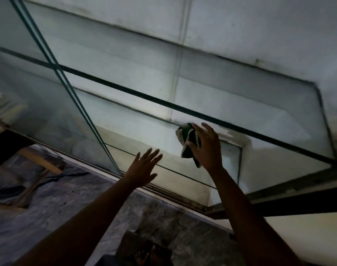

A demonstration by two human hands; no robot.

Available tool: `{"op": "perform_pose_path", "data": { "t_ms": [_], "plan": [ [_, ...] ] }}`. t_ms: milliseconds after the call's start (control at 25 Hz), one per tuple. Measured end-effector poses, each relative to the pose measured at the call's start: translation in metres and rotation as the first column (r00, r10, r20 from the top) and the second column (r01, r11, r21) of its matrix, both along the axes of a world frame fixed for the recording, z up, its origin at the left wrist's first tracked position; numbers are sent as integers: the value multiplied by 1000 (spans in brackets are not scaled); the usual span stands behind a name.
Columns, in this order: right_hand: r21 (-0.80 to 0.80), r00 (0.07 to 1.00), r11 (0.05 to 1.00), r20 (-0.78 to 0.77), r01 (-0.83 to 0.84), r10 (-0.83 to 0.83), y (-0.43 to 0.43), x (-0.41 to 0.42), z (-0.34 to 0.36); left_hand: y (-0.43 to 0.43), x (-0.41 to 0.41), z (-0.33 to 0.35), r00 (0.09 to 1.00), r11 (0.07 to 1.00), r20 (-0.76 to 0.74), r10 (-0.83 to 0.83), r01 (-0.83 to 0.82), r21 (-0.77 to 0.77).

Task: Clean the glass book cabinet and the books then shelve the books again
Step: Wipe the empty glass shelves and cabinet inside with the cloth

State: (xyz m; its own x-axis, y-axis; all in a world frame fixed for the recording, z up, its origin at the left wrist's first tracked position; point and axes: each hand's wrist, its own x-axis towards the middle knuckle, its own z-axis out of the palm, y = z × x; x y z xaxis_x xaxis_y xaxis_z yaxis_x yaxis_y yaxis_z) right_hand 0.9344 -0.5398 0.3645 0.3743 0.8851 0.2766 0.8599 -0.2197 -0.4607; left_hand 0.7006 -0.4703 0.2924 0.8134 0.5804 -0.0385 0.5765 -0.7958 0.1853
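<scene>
The glass book cabinet fills the upper view, its shelves bare and its sliding glass door pushed to the left. My right hand reaches inside and grips a crumpled green-and-white cloth against the back wall near a glass shelf. A damp smear marks the wall just right of the cloth. My left hand is spread flat, fingers apart, on the front edge of a lower glass shelf. No books show inside the open section.
A metal sliding track runs along the cabinet's bottom edge. Below it lies dark marbled floor. Pale objects show dimly behind the glass at the far left. My feet appear at the bottom.
</scene>
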Motion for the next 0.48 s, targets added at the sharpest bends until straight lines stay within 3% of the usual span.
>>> {"op": "perform_pose_path", "data": {
  "t_ms": [120, 200, 280, 360, 480],
  "plan": [
    [-379, 979, 924, 168, -43, 114, 21, 0, -26, -8, -2, 1, 999, 1000, -47, 1, -2, -17],
    [-455, 941, 889, 323, 59, 103, 18, -6, -45, -12, 2, 5, 997, 991, -38, 62, -66, -117],
    [-453, 957, 886, 286, 99, 39, 13, -6, -41, -14, 0, 21, 993, 978, 57, 103, -91, -186],
    [-410, 997, 911, 74, 33, -3, 4, -9, -22, -20, -15, 47, 972, 970, 192, 137, -93, -224],
    [-117, 996, 990, -48, -74, 69, -37, -37, 19, -35, -47, 91, 903, 985, 418, 104, -37, -166]
  ]
}}
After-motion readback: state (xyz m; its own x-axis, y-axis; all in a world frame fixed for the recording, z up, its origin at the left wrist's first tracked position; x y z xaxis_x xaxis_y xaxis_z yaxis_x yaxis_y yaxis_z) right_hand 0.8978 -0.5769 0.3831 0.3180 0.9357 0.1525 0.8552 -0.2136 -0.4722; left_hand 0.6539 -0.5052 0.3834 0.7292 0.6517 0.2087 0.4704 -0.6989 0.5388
